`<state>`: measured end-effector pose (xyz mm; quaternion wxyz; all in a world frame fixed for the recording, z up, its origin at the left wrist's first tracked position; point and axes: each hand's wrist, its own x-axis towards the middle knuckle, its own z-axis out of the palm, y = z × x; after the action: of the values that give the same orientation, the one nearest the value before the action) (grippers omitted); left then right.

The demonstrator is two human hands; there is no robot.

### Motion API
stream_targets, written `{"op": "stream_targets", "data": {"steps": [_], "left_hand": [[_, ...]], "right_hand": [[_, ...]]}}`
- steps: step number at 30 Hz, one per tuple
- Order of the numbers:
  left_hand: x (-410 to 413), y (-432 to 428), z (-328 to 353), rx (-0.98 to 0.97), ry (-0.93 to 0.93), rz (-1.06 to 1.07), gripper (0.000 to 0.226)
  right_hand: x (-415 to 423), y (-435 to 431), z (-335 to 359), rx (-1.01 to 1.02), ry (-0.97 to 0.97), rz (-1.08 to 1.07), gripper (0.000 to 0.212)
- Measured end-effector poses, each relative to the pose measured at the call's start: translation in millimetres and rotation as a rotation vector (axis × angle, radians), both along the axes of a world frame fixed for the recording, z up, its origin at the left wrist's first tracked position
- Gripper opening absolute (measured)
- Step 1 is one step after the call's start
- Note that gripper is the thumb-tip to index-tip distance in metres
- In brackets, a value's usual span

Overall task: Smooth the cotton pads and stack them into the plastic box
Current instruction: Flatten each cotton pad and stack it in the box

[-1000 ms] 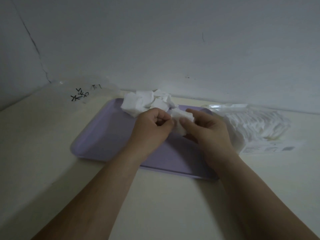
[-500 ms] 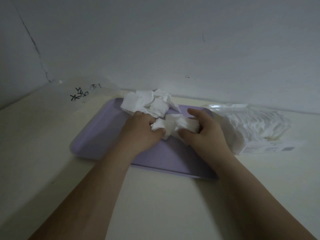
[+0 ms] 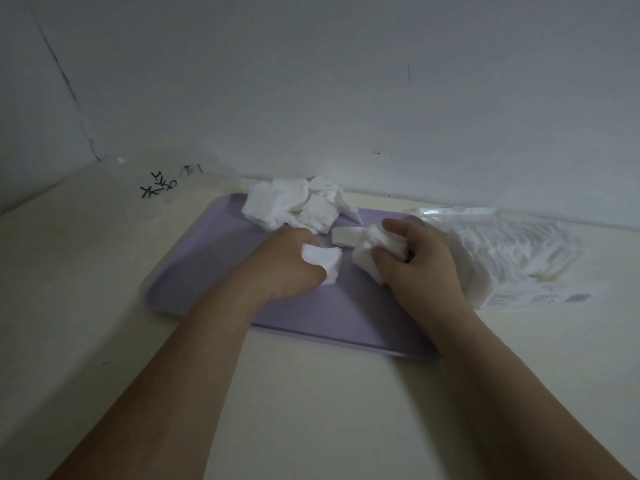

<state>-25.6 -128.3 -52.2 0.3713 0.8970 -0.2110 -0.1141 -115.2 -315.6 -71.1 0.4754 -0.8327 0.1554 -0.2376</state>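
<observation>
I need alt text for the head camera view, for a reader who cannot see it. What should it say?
Two bare hands work over a purple tray: the left hand holds one white cotton pad, the right hand grips a crumpled clump of pads. A loose pile of pads lies at the tray's far edge, and a clear packet of pads lies to the right.

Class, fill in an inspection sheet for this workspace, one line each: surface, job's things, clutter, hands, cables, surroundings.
Surface: pale table with a purple tray on it.
Job's things: loose pile of pads at the tray's far edge; one pad in the left hand, a crumpled bunch in the right; clear box with black writing at far left, contents unclear.
Clutter: opened pack of white pads right of the tray.
Hands: left hand and right hand both over the tray, each shut on pads.
Cables: nothing seen.
Surroundings: plain wall with a crack at left.
</observation>
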Motion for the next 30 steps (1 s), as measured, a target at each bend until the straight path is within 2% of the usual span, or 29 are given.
{"op": "stream_targets", "data": {"steps": [2, 6, 8, 10, 13, 15, 17, 22, 30], "left_hand": [[0, 1, -1, -0.031, -0.012, -0.008, 0.011], [4, 6, 2, -0.278, -0.001, 0.036, 0.011], [7, 8, 7, -0.44, 0.046, 0.009, 0.009], [3, 7, 11, -0.517, 0.118, -0.066, 0.016], [-4, 1, 10, -0.533, 0.166, -0.177, 0.021], [-5, -2, 6, -0.559, 0.192, -0.168, 0.023], [-5, -3, 4, -0.557, 0.174, -0.134, 0.021], [-4, -3, 1, -0.48, 0.075, -0.108, 0.016], [-3, -13, -10, -0.43, -0.032, -0.088, 0.015]], "right_hand": [[1, -1, -1, 0.0, -0.001, -0.006, 0.044], [1, -3, -3, 0.051, -0.012, -0.008, 0.046], [1, -3, -4, 0.105, -0.038, -0.003, 0.045], [3, -4, -6, 0.141, -0.053, 0.007, 0.047], [4, -4, -5, 0.208, -0.064, 0.087, 0.053], [3, -4, -4, 0.283, -0.071, 0.133, 0.056], [2, -5, -3, 0.314, -0.069, 0.145, 0.048], [4, -8, -7, 0.274, -0.013, 0.134, 0.029], [2, -4, -3, 0.193, 0.026, 0.151, 0.04]]}}
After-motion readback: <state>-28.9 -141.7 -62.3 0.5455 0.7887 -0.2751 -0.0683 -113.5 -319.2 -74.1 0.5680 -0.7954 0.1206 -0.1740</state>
